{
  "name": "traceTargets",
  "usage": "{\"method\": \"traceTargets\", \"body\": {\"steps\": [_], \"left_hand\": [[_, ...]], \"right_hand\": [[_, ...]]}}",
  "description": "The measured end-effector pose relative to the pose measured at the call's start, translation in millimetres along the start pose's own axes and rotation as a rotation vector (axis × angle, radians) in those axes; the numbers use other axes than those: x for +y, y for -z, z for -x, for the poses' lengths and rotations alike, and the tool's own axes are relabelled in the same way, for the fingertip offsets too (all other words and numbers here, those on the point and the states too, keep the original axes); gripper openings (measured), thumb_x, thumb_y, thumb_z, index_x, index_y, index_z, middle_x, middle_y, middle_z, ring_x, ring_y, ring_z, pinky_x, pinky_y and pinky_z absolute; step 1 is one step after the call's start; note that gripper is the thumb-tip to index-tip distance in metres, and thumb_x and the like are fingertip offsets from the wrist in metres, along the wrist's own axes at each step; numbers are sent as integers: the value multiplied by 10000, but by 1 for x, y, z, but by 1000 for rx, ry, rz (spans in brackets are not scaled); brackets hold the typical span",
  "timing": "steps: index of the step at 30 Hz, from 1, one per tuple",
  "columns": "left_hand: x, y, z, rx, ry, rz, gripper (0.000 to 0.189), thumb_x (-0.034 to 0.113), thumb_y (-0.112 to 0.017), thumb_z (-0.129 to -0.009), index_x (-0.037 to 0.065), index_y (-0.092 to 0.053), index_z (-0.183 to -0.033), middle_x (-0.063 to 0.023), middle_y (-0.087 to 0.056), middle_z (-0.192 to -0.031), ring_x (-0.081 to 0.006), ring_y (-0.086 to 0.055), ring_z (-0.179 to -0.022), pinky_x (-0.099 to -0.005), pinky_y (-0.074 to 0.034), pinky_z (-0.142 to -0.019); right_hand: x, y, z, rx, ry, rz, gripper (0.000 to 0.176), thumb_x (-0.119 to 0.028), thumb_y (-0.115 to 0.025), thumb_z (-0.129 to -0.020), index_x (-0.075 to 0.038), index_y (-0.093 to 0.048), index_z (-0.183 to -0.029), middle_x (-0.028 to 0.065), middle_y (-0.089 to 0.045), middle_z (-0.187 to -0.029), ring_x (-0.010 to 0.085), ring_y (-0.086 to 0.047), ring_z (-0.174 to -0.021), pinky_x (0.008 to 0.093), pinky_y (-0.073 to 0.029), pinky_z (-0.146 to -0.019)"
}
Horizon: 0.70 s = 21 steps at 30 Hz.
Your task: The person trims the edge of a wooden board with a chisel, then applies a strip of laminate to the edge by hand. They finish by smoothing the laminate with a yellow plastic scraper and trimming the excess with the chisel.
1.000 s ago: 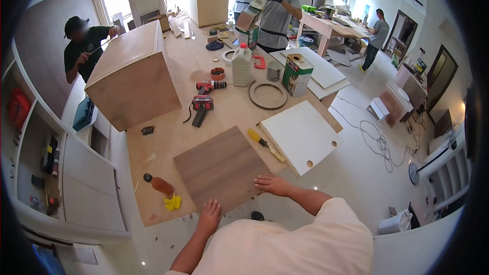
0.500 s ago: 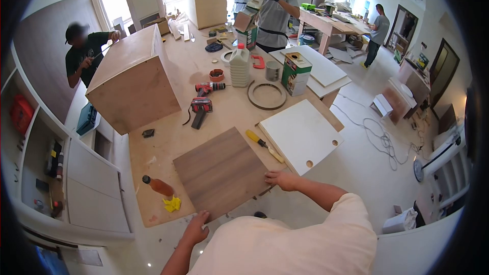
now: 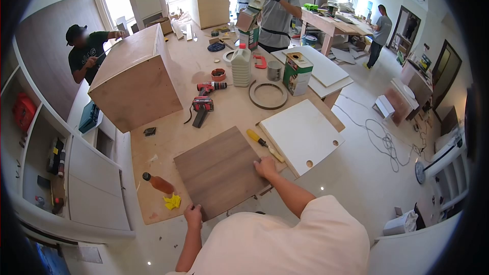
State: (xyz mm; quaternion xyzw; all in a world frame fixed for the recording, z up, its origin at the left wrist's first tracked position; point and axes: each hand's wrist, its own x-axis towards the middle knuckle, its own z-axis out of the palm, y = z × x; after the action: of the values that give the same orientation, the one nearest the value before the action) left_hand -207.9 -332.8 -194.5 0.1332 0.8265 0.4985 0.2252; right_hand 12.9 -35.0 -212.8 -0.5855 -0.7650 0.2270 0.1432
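A brown wood-grain panel (image 3: pixel 219 173) lies on the plywood worktable (image 3: pixel 147 147) in front of me. My left hand (image 3: pixel 193 216) grips its near left corner, fingers closed around the edge. On the right edge of the panel rests my right hand (image 3: pixel 266 167), closed on that edge. Just beyond the right hand is a chisel with a yellow handle (image 3: pixel 256 137), beside a white panel (image 3: pixel 303 135) with two round holes. Left of the brown panel stand an orange bottle (image 3: pixel 161 184) and a crumpled yellow cloth (image 3: pixel 172 201).
A large wooden box (image 3: pixel 137 84) stands at the table's left, with a person (image 3: pixel 90 53) behind it. A red drill (image 3: pixel 204 103), a white jug (image 3: pixel 241 67), a can (image 3: pixel 297 75) and a ring-shaped roll (image 3: pixel 268 94) lie farther back. Another person (image 3: pixel 277 18) holds a container.
My right hand has moved up along the panel's right edge. My left hand has shifted slightly left and up at the near corner. The panel has barely moved.
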Motion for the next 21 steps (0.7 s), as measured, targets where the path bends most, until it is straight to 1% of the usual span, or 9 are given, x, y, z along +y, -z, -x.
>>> {"method": "traceTargets", "body": {"steps": [1, 4, 6, 9, 11, 14, 15, 18, 21], "left_hand": [[6, 1, 3, -12, 47, 58, 184, 91, -679, -788, -66, -584, -792, -54, -543, -684, -159, -477, -639, -332, -429, -603], [3, 8, -1, -73, 35, 37, 177, 83, -697, -776, -69, -608, -781, -43, -564, -699, -150, -494, -644, -323, -427, -591], [1, 8, -5, -58, 66, 55, 155, 64, -708, -768, -66, -625, -785, -45, -572, -710, -146, -504, -646, -314, -425, -585], [-1, 12, -9, -96, 116, 92, 133, 31, -723, -758, -60, -637, -802, -45, -577, -717, -139, -514, -644, -302, -422, -579], [2, 16, -12, -119, 123, 114, 135, 16, -729, -755, -60, -638, -820, -43, -577, -720, -137, -514, -638, -301, -420, -574], [11, 20, -11, -122, 114, 124, 155, 15, -735, -761, -62, -637, -852, -39, -578, -726, -136, -511, -628, -300, -420, -569], [23, 24, -5, -122, 122, 119, 164, 21, -738, -764, -61, -637, -865, -38, -578, -729, -135, -513, -627, -296, -421, -571], [49, 36, 7, -153, 98, 61, 182, 34, -747, -768, -56, -638, -882, -37, -583, -739, -128, -518, -633, -281, -425, -582], [52, 41, 10, -154, 23, 23, 188, 35, -754, -767, -53, -636, -883, -34, -585, -750, -118, -522, -649, -269, -431, -600]], "right_hand": [[1, 0, -1, -18, -23, -14, 492, -425, -628, -852, 33, -697, -1019, 290, -646, -1050, 439, -600, -1030, 467, -472, -929], [-5, 8, -9, -81, -85, -75, 521, -436, -617, -846, 41, -695, -1040, 294, -653, -1065, 436, -618, -1026, 461, -482, -922], [-5, 18, -12, -144, -127, -129, 541, -441, -610, -841, 52, -691, -1049, 297, -653, -1075, 436, -626, -1024, 459, -488, -918], [-8, 22, -17, -176, -102, -91, 546, -453, -610, -839, 57, -701, -1013, 312, -650, -1056, 441, -628, -1013, 453, -494, -905], [-5, 6, -23, -124, -148, -146, 583, -461, -624, -838, 68, -667, -1080, 312, -647, -1078, 437, -628, -1027, 448, -495, -898], [-19, 7, -17, -70, -272, -240, 651, -457, -655, -835, 78, -588, -1200, 309, -626, -1148, 420, -628, -1052, 438, -496, -891], [-28, 16, -13, -55, -322, -273, 681, -452, -667, -834, 80, -556, -1244, 307, -617, -1178, 412, -628, -1061, 434, -496, -889], [-33, 42, -11, -258, -395, -391, 731, -420, -707, -826, 66, -478, -1322, 274, -582, -1260, 370, -600, -1120, 421, -481, -911], [-31, 47, -4, -124, -380, -533, 746, -414, -741, -806, 59, -494, -1327, 249, -580, -1265, 331, -571, -1153, 400, -458, -944]]}}
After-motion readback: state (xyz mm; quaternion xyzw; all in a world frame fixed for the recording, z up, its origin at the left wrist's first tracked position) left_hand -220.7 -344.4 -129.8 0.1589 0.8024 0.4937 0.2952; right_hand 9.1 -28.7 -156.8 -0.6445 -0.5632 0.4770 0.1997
